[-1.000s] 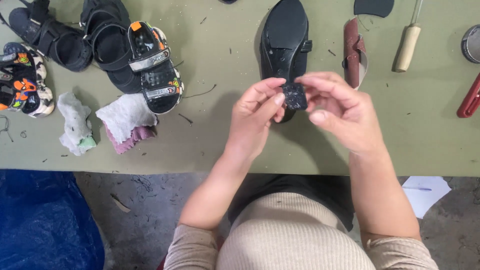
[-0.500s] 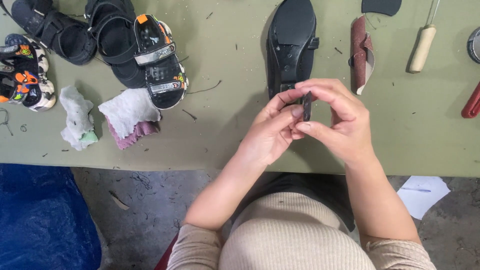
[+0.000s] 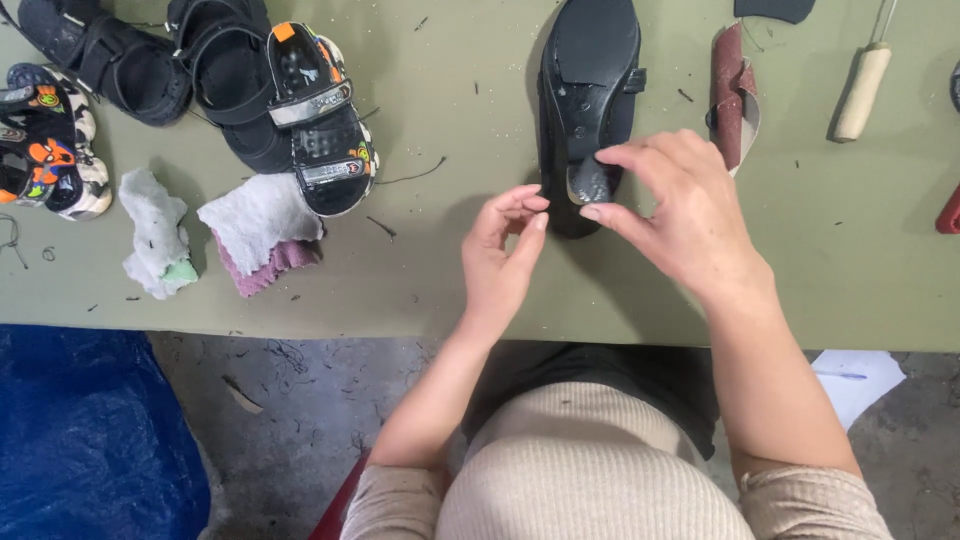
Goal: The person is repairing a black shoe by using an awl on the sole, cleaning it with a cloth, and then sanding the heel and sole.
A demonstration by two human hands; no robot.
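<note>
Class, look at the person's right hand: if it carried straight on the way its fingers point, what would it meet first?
The right hand points up and left, at the heel of the black shoe lying sole-up; its fingertips seem already at the heel, though depth is unclear.

**Black heeled shoe, sole up, at the far middle of your tabletop**

You have one black shoe (image 3: 590, 70) lying upside down on the green tabletop (image 3: 450, 120), its long axis running near to far. The smooth dark sole faces up, and a small side strap juts out at its right edge. The heel end points toward you, showing a bare greyish heel tip (image 3: 588, 185) dotted with small holes. It lies flat and steady.
</note>
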